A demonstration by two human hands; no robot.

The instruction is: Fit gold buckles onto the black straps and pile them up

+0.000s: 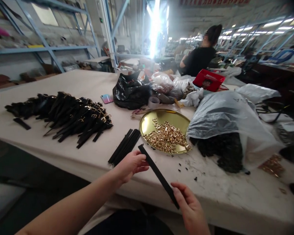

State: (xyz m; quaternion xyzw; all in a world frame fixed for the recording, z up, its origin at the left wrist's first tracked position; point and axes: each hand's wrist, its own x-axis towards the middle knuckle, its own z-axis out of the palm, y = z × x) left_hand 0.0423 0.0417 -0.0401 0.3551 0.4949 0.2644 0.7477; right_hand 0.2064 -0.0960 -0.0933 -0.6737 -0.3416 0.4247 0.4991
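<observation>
A flat black strap (159, 174) slants between my two hands over the table's front edge. My left hand (132, 165) pinches it close to its upper end. Near the lower end, my right hand (186, 199) grips it between thumb and fingers. Just beyond my left hand lies a small stack of similar black straps (124, 147). Behind the strap, a round gold tray (147, 119) holds a heap of small gold buckles (168, 137). Over to the left, a large pile of black straps (71, 114) has gold buckles showing on many of them.
Right of the tray, a translucent plastic bag (225, 114) spills black material (220, 150). A black plastic bag (131, 91), a phone (106, 98), a tape roll (153, 101) and a red packet (208, 80) are farther back. A person in black (201, 60) sits beyond the cloth-covered table (88, 81).
</observation>
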